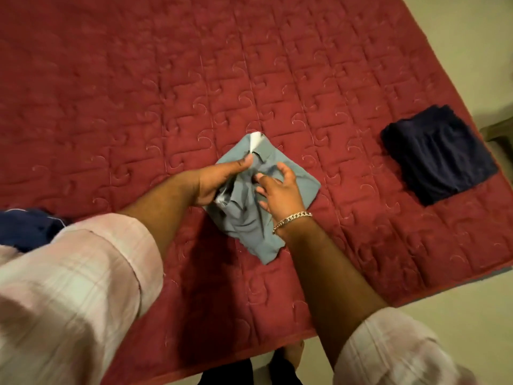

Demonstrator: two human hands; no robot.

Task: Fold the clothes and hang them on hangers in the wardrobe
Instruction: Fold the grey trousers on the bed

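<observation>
A grey-blue shirt [301, 182], folded into a small square with a white label at its far corner, lies in the middle of the red quilted bed [194, 79]. My left hand [219, 182] grips the shirt's left edge, thumb on top near the collar. My right hand [280, 194], with a chain bracelet at the wrist, rests on the shirt with fingers spread and slightly bent. A folded dark navy garment [438, 154] lies on the bed to the right, near its edge.
Another dark blue garment [25, 229] lies crumpled at the left edge, partly behind my left sleeve. The bed's near and right edges meet a pale floor [458, 304]. A wooden piece of furniture [499, 132] shows at the far right. My foot shows below the bed's edge.
</observation>
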